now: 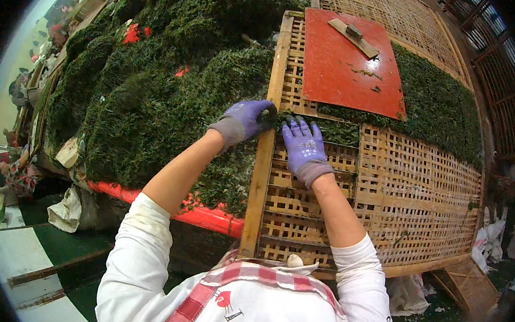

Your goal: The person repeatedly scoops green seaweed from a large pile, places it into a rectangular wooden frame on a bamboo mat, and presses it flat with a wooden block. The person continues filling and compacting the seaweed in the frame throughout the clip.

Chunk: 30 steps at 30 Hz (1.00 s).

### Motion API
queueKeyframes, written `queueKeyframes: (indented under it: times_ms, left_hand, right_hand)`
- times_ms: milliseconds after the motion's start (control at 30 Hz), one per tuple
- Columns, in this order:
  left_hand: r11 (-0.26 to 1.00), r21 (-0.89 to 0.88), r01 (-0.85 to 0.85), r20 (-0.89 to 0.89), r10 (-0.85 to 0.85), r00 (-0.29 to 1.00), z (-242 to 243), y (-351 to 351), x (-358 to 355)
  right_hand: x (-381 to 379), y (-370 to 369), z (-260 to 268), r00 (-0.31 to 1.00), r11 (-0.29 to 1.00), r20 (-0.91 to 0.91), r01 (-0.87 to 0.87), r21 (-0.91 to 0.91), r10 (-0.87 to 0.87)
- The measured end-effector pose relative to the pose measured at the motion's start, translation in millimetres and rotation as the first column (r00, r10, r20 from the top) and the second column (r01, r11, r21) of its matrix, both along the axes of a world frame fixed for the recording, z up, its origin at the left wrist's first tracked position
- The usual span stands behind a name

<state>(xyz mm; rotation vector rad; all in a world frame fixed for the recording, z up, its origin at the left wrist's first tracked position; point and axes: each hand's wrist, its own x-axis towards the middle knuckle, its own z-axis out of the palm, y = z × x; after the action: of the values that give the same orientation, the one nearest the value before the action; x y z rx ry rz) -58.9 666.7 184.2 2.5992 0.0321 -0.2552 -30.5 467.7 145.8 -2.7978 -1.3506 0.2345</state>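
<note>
Both my hands wear purple gloves with grey cuffs. My left hand (247, 118) is at the upright wooden rail (258, 193), its fingers curled at the rail's left edge. Dark glove parts and shadow hide whether anything is between those fingers. Palm down, my right hand (305, 145) lies just right of the rail, its fingers apart and their tips at a narrow strip of dark green leafy plant matter (341, 132). That strip lies over a woven bamboo lattice (299, 205) with thin crosswise dividers.
A large heap of green plant matter (162, 108) fills the left, with red sheeting (207, 218) along its near edge. A red board (350, 73) bears a wooden piece with a handle block (353, 38). More bamboo lattice (418, 196) extends right, beside a spread green layer (439, 102).
</note>
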Motion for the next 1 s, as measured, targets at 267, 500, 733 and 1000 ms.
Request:
queueKeyframes:
  times_ms: [267, 500, 733, 1000]
  left_hand:
    - [0.775, 0.626, 0.083, 0.056, -0.150, 0.987, 18.4, -41.0, 9.2]
    - [0.957, 0.263, 0.125, -0.127, -0.094, 0.987, 34.2, -61.4, 43.1]
    - [0.899, 0.084, 0.429, -0.089, -0.423, 0.902, 72.9, -118.7, 93.0]
    - [0.846, 0.413, 0.337, -0.026, -0.358, 0.933, 50.3, -36.7, 47.0]
  right_hand:
    - [4.2, 2.8, -12.9, 0.999, 0.999, -0.038, 0.037, 0.005, -0.037]
    - [-0.1, 0.0, -14.2, 1.000, 1.000, -0.010, 0.004, 0.028, -0.004]
    - [2.7, 0.5, 5.4, 0.988, 0.995, -0.142, 0.065, 0.069, -0.055]
    - [-2.9, -0.1, 6.0, 0.999, 1.000, -0.033, 0.022, 0.017, -0.022]
